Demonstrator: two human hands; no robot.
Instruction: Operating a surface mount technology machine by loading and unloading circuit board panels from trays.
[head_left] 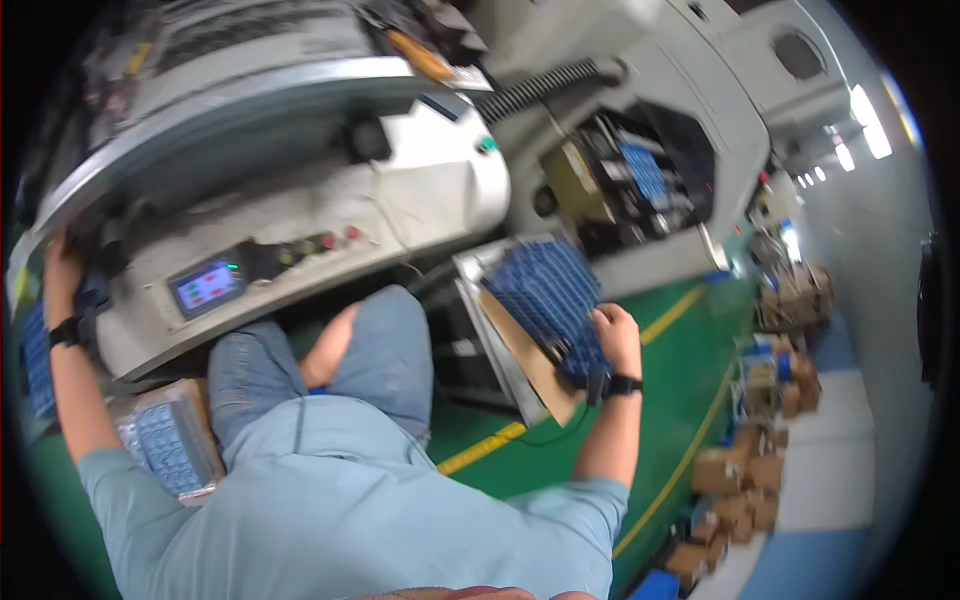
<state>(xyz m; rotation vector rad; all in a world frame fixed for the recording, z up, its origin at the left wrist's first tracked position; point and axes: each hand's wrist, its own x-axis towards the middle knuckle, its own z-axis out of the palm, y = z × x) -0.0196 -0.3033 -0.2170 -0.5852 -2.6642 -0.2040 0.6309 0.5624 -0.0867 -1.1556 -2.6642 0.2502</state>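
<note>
Blue bundle (540, 288) over cardboard (532, 366) | control screen (208, 287) between hands (620, 338) | left grip unclear

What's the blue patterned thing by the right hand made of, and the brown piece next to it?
The blue patterned thing might be printed plastic or cloth, with pale lines across it; blur hides its finish. The brown piece is probably cardboard: flat, dull, tan.

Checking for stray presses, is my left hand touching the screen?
Apart: the head view shows white panel between your left hand and the screen.
</note>
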